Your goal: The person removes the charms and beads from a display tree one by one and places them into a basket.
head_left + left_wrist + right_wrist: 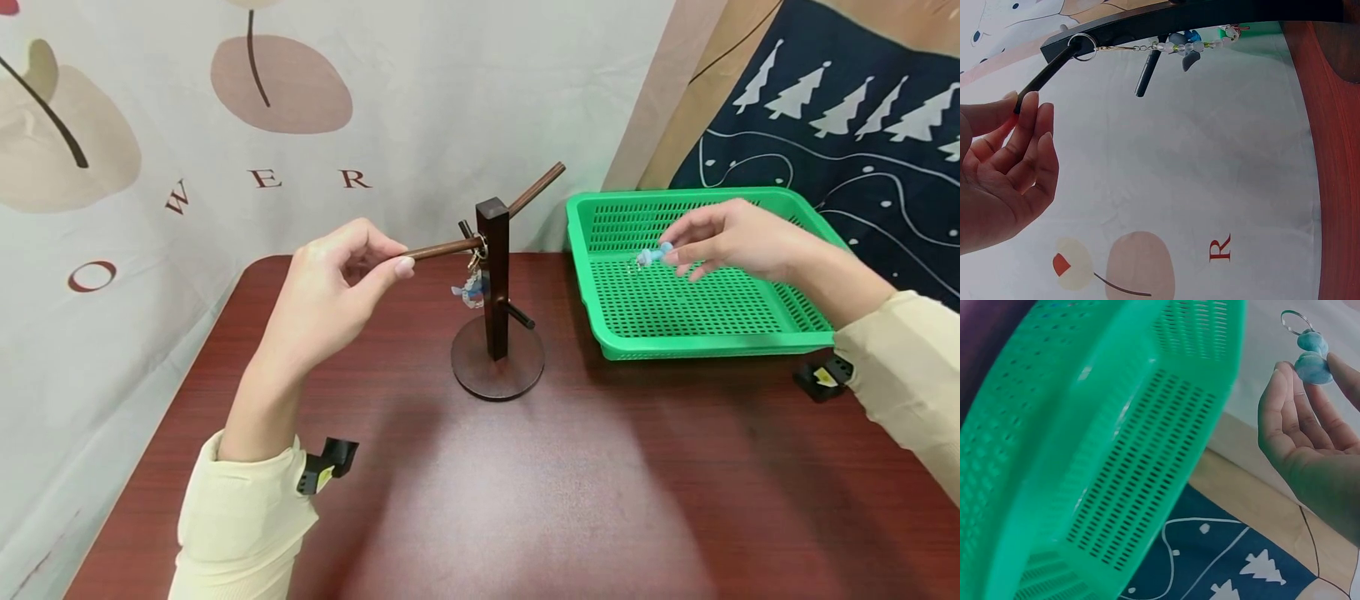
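My left hand (330,292) pinches the outer end of a wooden peg (442,249) on a dark upright stand (496,283). On that peg, close to the post, hangs a beaded keychain (1194,47) by its metal ring (1083,47), with a blue charm among its clear beads. Over the green basket (720,343), my right hand (738,242) holds a blue keychain (1313,365) between thumb and fingertips. Its two rounded blue parts and its split ring (1295,322) show in the right wrist view, the ring pointing away from the fingers.
The stand has a round base (480,379) and further pegs, one angled up to the right (537,190) and a short one low (521,315). The reddish wooden table (525,500) meets a printed cloth (465,100) behind. A dark tree-patterned cloth (840,167) hangs behind the basket.
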Demonstrator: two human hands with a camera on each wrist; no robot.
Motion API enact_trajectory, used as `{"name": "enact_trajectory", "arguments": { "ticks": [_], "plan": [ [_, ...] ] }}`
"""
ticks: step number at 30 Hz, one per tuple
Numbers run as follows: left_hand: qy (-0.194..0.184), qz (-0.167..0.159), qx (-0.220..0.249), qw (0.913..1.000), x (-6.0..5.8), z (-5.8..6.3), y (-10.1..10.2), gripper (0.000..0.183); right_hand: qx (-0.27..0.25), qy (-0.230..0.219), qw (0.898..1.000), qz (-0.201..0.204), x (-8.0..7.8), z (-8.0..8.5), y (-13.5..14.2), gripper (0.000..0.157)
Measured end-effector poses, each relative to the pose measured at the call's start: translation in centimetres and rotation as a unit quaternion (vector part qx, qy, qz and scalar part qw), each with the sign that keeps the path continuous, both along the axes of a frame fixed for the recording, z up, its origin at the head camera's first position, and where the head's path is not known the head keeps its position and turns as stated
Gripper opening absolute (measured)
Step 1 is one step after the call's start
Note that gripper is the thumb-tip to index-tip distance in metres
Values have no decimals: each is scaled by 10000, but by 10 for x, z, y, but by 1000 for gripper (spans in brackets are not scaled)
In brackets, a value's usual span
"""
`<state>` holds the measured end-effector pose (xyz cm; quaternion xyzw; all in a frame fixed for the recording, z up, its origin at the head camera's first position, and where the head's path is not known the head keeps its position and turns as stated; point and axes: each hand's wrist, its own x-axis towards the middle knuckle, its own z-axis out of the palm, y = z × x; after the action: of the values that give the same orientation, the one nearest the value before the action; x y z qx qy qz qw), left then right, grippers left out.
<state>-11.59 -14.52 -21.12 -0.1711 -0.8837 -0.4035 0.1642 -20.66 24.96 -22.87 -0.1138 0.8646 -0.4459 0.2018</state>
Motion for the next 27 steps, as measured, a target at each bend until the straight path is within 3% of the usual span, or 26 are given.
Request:
{"name": "enact_trajectory", "arguments": {
  "ticks": [12, 27],
  "plan": [
    [11, -29, -45, 10000, -1, -1, -1, 5, 224, -329, 9992, 7, 2, -19, 9, 31],
    [-1, -11, 52, 10000, 0, -1, 0, 5, 385, -796, 9961, -59, 6, -26, 20, 33]
  ]
}}
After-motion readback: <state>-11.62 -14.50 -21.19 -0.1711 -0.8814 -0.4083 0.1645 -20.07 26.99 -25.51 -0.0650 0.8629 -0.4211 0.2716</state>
